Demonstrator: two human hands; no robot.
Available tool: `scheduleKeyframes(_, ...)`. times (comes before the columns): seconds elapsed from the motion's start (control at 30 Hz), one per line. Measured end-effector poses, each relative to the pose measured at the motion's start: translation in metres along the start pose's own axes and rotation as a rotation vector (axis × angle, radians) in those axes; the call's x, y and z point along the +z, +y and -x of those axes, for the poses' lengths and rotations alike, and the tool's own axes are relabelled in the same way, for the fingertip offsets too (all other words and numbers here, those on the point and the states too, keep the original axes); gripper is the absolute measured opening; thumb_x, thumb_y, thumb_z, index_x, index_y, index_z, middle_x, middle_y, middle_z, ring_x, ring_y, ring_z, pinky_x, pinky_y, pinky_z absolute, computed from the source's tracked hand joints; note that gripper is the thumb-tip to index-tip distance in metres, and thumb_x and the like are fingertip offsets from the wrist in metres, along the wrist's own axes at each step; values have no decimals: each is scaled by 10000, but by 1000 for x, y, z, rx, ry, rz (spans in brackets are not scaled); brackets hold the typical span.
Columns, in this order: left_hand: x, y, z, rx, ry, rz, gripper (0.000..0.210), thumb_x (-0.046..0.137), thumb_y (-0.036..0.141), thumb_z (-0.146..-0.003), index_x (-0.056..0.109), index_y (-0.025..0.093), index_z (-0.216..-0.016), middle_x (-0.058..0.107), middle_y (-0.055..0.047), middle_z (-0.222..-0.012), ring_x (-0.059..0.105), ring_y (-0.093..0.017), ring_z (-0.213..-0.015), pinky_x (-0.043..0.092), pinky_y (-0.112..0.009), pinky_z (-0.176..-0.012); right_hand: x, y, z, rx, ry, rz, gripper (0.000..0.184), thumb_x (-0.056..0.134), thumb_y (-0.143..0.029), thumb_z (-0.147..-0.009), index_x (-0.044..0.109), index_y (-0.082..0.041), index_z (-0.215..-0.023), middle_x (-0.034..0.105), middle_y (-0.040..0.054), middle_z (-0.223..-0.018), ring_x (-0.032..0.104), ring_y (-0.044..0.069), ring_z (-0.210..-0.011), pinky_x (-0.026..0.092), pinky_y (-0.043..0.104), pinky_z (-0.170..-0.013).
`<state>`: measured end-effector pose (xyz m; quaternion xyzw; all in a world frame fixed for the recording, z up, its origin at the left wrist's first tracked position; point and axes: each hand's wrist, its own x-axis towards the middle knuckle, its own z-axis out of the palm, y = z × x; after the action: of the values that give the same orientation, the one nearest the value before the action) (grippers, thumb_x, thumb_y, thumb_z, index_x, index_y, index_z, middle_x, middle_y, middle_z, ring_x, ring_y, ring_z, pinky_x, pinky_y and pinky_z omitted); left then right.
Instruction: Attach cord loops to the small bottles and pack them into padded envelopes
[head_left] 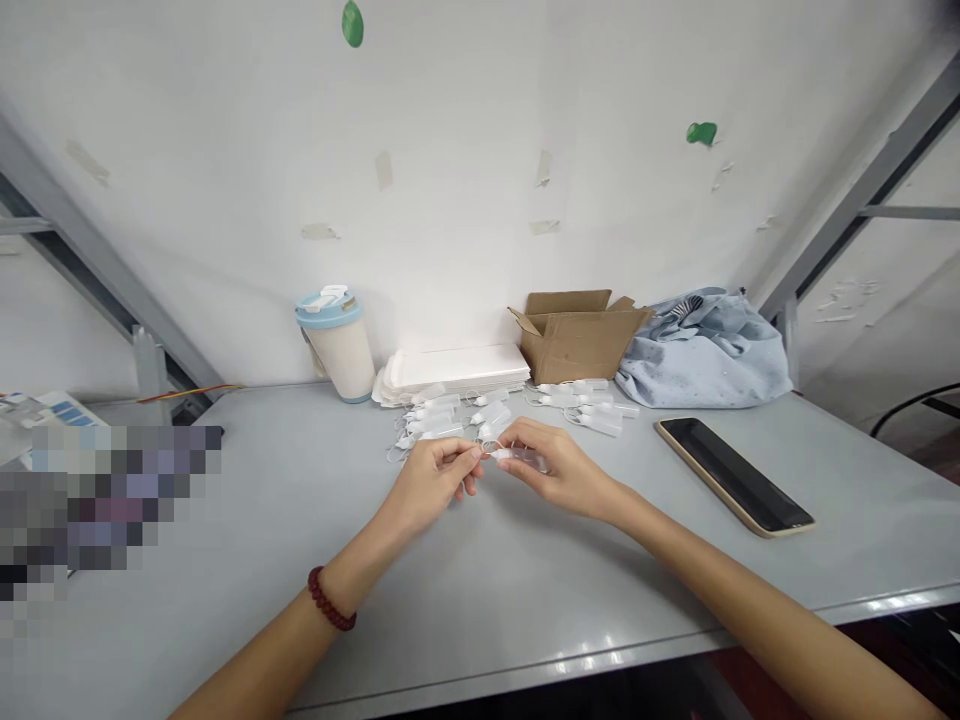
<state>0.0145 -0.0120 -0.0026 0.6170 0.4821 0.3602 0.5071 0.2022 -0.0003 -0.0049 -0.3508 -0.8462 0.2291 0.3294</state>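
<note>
My right hand (559, 465) holds a small clear plastic bottle (531, 459) on its side between thumb and fingers, its white tip turned toward my other hand. At that tip, my left hand (442, 475) is closed in a pinch on a thin pale cord; the exact grip is too small to make out. Just behind my hands lies a loose group of similar bottles (441, 412), with white tips and thin cord loops. More of these bottles (600, 418) lie to the right, in front of a cardboard box.
Along the wall stand a blue-lidded cup (345, 350), a stack of white envelopes (457, 368), an open cardboard box (585, 340) and a light blue cloth bag (705, 350). A phone (739, 475) lies at right on the grey table (480, 620). The left side is partly blurred out.
</note>
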Motion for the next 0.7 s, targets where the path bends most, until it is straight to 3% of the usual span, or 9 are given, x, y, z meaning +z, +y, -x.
scheduleKeyframes(0.27, 0, 0, 0, 23, 7, -85, 313, 515, 424, -786, 600, 172, -622, 536, 9, -532, 492, -121, -514, 397, -239, -532, 7, 1, 2, -17, 57, -30, 98, 502, -277, -882, 557, -195, -881, 569, 30, -814, 502, 141, -710, 410, 265, -640)
scheduleKeyframes(0.7, 3, -6, 2, 19, -48, -123, 279, 512, 363, -798, 594, 166, -617, 521, 16, -518, 483, -113, -504, 388, -233, -519, 10, 4, 4, -27, -14, -27, 64, 511, -224, -864, 563, -189, -854, 567, 32, -803, 503, 148, -713, 405, 273, -647)
